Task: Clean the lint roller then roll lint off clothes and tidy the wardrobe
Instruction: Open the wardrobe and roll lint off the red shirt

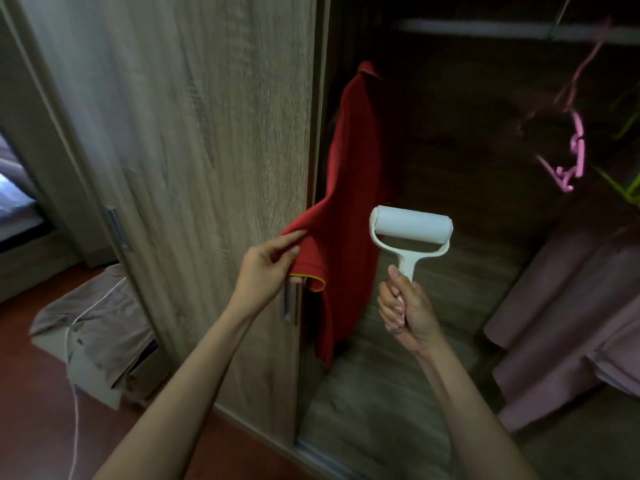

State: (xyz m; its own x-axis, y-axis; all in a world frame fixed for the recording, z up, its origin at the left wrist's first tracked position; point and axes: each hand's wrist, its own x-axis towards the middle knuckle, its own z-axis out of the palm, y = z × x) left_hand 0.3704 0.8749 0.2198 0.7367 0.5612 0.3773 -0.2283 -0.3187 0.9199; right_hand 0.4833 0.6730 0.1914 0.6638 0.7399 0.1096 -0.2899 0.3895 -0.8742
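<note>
A red shirt (349, 174) hangs inside the open wardrobe, just right of the sliding door. My left hand (266, 268) pinches its sleeve and pulls the cloth out to the left, in front of the door edge. My right hand (405, 306) grips the handle of a white lint roller (410, 228). The roller head is held upright, level with the sleeve and a little to its right, just off the shirt's right edge. Its sheet looks clean and white.
The wooden sliding door (194, 133) stands at the left, with a metal handle near my left hand. A pink hanger (575, 147) dangles at the upper right. A mauve garment (568, 320) hangs at the right. A folded brownish cloth (93, 323) and a white cord lie on the red floor.
</note>
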